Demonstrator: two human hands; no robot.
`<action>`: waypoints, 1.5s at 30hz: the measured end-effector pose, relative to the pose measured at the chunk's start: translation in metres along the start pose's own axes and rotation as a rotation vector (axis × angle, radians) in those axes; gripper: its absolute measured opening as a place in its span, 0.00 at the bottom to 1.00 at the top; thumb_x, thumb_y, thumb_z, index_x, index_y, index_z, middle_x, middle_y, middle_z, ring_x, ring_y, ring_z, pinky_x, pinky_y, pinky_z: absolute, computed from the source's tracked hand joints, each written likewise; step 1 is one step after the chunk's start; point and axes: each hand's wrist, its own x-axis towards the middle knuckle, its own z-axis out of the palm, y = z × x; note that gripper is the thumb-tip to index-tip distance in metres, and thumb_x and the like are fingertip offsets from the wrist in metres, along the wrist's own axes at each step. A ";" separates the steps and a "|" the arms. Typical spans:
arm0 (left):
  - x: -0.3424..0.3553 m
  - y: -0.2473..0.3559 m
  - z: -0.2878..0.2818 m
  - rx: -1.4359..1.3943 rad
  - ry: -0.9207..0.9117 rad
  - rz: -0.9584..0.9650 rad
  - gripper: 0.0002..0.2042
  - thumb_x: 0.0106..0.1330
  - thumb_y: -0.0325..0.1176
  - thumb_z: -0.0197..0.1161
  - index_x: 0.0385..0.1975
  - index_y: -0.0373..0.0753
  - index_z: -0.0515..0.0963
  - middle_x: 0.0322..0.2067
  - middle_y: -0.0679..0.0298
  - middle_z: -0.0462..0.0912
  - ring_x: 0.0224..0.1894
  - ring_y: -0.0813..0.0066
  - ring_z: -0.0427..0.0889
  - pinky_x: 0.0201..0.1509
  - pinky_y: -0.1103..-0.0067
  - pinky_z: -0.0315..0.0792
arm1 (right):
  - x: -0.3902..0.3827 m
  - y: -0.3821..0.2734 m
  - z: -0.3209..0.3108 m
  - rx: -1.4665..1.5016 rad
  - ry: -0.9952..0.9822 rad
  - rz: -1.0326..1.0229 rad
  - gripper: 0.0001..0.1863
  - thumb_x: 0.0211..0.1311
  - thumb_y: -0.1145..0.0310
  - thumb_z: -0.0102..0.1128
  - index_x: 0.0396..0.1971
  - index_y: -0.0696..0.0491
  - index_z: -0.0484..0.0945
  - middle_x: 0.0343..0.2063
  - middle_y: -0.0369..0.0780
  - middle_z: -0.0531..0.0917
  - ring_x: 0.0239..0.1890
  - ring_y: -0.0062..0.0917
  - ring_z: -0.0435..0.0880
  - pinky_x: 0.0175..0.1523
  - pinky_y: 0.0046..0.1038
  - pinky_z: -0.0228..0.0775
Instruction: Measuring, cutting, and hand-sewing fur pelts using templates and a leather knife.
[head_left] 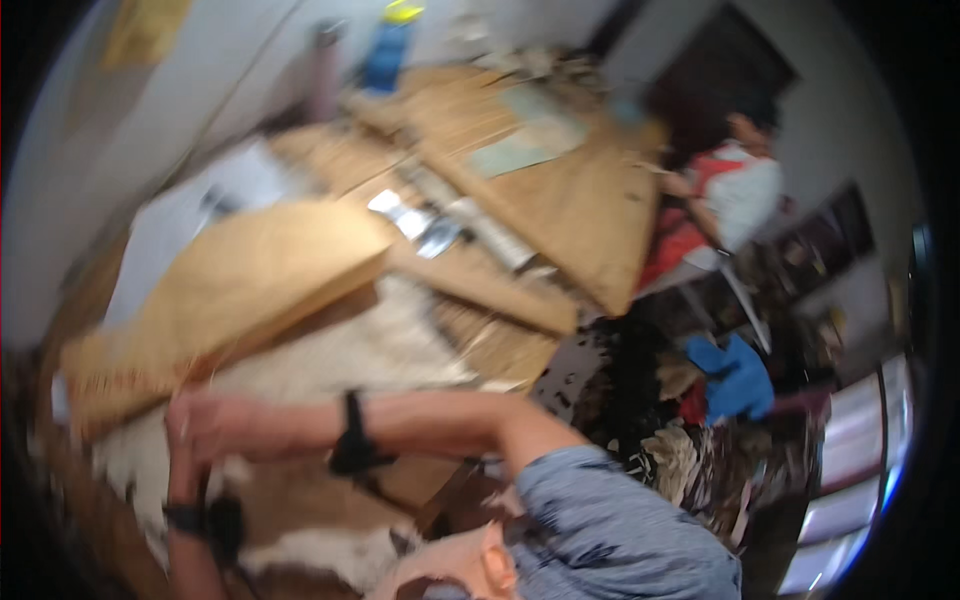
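My left hand (184, 446) and my right hand (228, 424) meet at the left, just below a large tan board-like piece (250, 270) with a curved outline and thick edge. Motion smears both hands. The right looks closed around something I cannot make out, against the left, whose fingers are hidden or blurred. Whether either hand touches the tan piece is unclear. Under my forearms lies a pale, cloth-like sheet (350, 345). Both wrists carry dark straps.
A white sheet (205, 215) lies behind the tan piece. Long wooden strips (490, 285) and a shiny silver item (438, 238) are on the wooden table (590, 215). A pinkish bottle (323, 75) stands by the wall. Another person (735, 190) is at the far right, near a blue cloth (735, 375).
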 end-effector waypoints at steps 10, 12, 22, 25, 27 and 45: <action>0.020 0.052 -0.004 0.350 -0.518 0.073 0.13 0.53 0.40 0.61 0.39 0.53 0.81 0.37 0.74 0.74 0.47 0.77 0.69 0.52 0.73 0.57 | -0.084 -0.170 -0.148 -0.079 0.768 0.216 0.12 0.65 0.74 0.43 0.47 0.47 0.67 0.26 0.36 0.70 0.21 0.15 0.68 0.21 0.12 0.61; 0.021 0.053 -0.004 0.338 -0.520 0.049 0.13 0.53 0.39 0.61 0.39 0.54 0.81 0.37 0.75 0.74 0.48 0.77 0.69 0.53 0.73 0.55 | -0.108 -0.203 -0.181 -0.070 0.868 0.056 0.10 0.66 0.71 0.44 0.46 0.50 0.67 0.28 0.37 0.68 0.20 0.14 0.64 0.21 0.10 0.59; 0.022 0.055 0.002 0.345 -0.470 0.159 0.12 0.50 0.32 0.63 0.36 0.47 0.83 0.34 0.69 0.76 0.42 0.75 0.72 0.48 0.79 0.66 | -0.230 -0.350 -0.311 -0.375 1.323 -0.217 0.03 0.63 0.75 0.47 0.33 0.59 0.68 0.29 0.41 0.71 0.29 0.22 0.72 0.37 0.20 0.72; 0.020 0.059 0.000 0.368 -0.446 0.184 0.11 0.50 0.32 0.63 0.35 0.48 0.83 0.34 0.70 0.76 0.42 0.75 0.72 0.49 0.79 0.66 | -0.235 -0.352 -0.339 -0.549 1.460 -0.227 0.04 0.61 0.76 0.50 0.34 0.60 0.69 0.31 0.42 0.73 0.32 0.23 0.74 0.38 0.21 0.72; 0.023 0.060 0.007 0.347 -0.454 0.199 0.11 0.50 0.33 0.63 0.35 0.48 0.83 0.34 0.70 0.76 0.42 0.75 0.72 0.49 0.79 0.66 | -0.224 -0.339 -0.339 -0.920 1.186 -0.048 0.10 0.53 0.80 0.55 0.37 0.61 0.72 0.34 0.42 0.75 0.36 0.24 0.76 0.39 0.20 0.70; 0.015 0.056 -0.001 0.368 -0.403 0.167 0.09 0.50 0.36 0.62 0.32 0.47 0.83 0.34 0.72 0.78 0.42 0.75 0.72 0.51 0.78 0.64 | -0.009 -0.023 -0.062 -1.297 -0.410 0.307 0.06 0.47 0.72 0.58 0.25 0.57 0.74 0.27 0.42 0.72 0.33 0.36 0.75 0.38 0.34 0.70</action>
